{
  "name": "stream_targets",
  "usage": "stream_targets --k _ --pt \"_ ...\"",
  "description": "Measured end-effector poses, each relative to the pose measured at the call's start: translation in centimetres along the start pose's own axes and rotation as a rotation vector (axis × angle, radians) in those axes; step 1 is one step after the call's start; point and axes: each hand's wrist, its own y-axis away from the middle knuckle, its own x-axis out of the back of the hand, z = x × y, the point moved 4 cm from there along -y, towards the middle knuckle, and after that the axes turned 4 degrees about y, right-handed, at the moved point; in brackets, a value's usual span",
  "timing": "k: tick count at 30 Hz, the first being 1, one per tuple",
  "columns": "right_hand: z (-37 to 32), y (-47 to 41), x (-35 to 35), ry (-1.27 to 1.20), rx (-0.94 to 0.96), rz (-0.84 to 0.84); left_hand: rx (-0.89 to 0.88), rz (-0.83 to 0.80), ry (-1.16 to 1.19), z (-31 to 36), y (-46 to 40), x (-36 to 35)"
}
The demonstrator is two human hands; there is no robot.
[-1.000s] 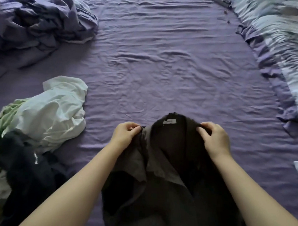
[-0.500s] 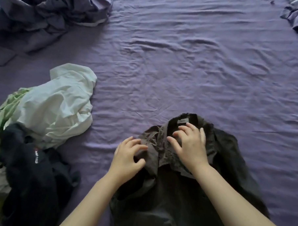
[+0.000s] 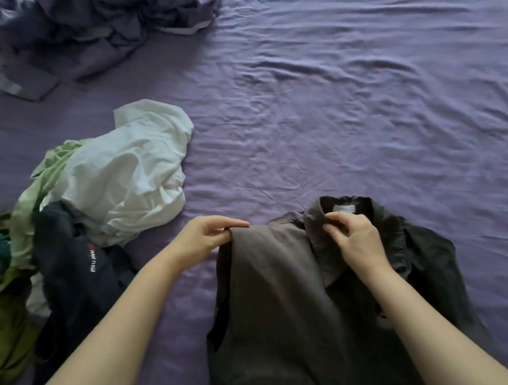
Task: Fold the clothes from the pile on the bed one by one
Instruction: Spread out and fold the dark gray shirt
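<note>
You have the dark grey shirt (image 3: 286, 295) laid on the purple bed sheet (image 3: 338, 108) straight in front of you, collar at the far end and the body running back toward you between your arms. Your left hand (image 3: 207, 237) pinches the shoulder edge of the shirt between thumb and fingers, and your right hand (image 3: 355, 240) has its fingertips curled onto the collar (image 3: 318, 224), just below the small pale label (image 3: 345, 208). Both hands are closed on cloth, not empty.

Judging by the way it drapes and creases, this is a light, limp woven fabric: it will not hold any shape by itself and will sag wherever you are not gripping. It looks matte, so it should not slide out of a pinch. The collar seems the stiffest part, and the shoulder seam beyond your left fingertips is the next firmest line, so keep your hold on those and not on loose body cloth. The panel to the right of your right wrist is bunched and will likely need smoothing flat before a fold.

The pile of clothes (image 3: 101, 200) waits just to the left of your left hand, apart from the shirt
</note>
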Motion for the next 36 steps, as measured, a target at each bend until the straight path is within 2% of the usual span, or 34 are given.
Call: stream_targets --k 5,7,9,10,11,13,15,16,19,21,23,25,29,33,36 --pt "-0.7 -0.7 -1.7 -0.026 -0.094 -0.018 0.192 0.182 0.017 -3.3 -1.6 3.7" --pt "-1.1 -0.5 -2.4 0.038 -0.074 -0.006 0.221 0.324 -0.059 -3.6 -1.6 3.6" --pt "-1.4 -0.1 -3.1 0.077 -0.008 -0.004 0.031 0.623 -0.258 -2.1 -0.5 3.2" --pt "-1.5 0.1 -3.4 0.074 0.032 -0.007 -0.129 0.721 -0.358 -1.0 0.2 2.2" --pt "-1.7 0.2 -3.7 0.065 0.068 -0.005 -0.263 0.739 -0.441 -0.2 0.8 0.7" --pt "-1.9 0.1 -3.9 0.047 0.115 0.018 -0.439 0.592 -0.565 0.7 0.8 -2.9" --pt "-2.2 -0.5 -3.6 0.020 0.142 0.063 -0.491 0.392 -0.710 0.1 -0.2 -6.2" --pt "-2.4 -0.8 -3.5 0.001 0.143 0.085 -0.453 0.317 -0.806 -0.5 -0.8 -7.3" --pt "-2.2 -1.7 -3.2 0.016 0.124 0.150 -0.184 0.157 -1.033 -2.9 -2.5 -8.2" --pt "-2.0 -1.6 -3.8 0.220 0.218 0.190 -0.101 0.075 -1.113 -4.5 -3.2 -8.0" --pt "-1.7 -1.3 -5.5 0.503 0.346 0.090 -0.100 0.041 -1.191 -5.4 -3.6 -7.7" --pt "-0.7 -1.2 -7.2 0.684 0.334 -0.066 -0.099 0.031 -1.214 -6.1 -4.1 -7.6" --pt "1.3 -1.9 -8.1 0.795 0.151 -0.208 -0.125 0.058 -1.198 -6.9 -4.7 -7.7" --pt "0.3 -1.9 -7.4 0.826 0.139 -0.303 -0.050 -0.006 -1.254 -6.5 -5.0 -7.7" --pt "-0.3 -1.4 -5.6 0.829 0.175 -0.313 0.025 -0.046 -1.258 -4.7 -4.8 -7.8"
